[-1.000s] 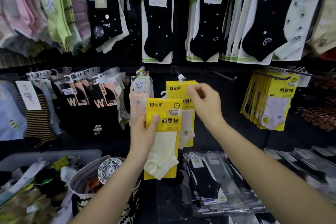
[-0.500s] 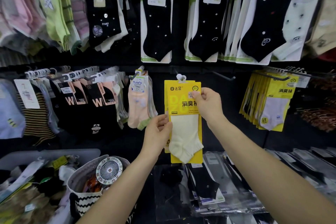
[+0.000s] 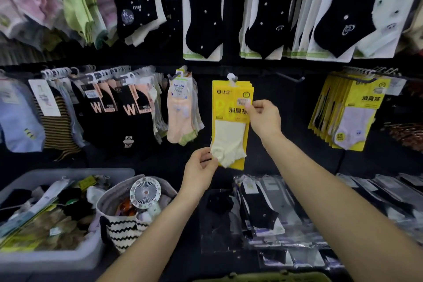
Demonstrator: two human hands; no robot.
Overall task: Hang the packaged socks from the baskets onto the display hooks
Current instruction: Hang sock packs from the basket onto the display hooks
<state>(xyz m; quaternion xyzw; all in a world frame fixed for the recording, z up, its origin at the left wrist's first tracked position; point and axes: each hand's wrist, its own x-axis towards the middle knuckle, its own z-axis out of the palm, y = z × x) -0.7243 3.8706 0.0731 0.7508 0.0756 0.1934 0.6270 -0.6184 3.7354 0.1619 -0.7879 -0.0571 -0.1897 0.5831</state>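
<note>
On the middle display hook (image 3: 231, 77), your yellow sock pack (image 3: 231, 107) hangs. Your right hand (image 3: 265, 119) pinches its right edge; your left hand (image 3: 200, 168) pinches the cream sock's toe, seemingly. Near left sit baskets (image 3: 123, 224).

One head-worn camera (wide-angle) looks forward and slightly down, close to the sock display (image 3: 297, 103).

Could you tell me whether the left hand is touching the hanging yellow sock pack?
Touching. The head view shows the left hand pinching the yellow sock pack at its lower left corner.
</note>
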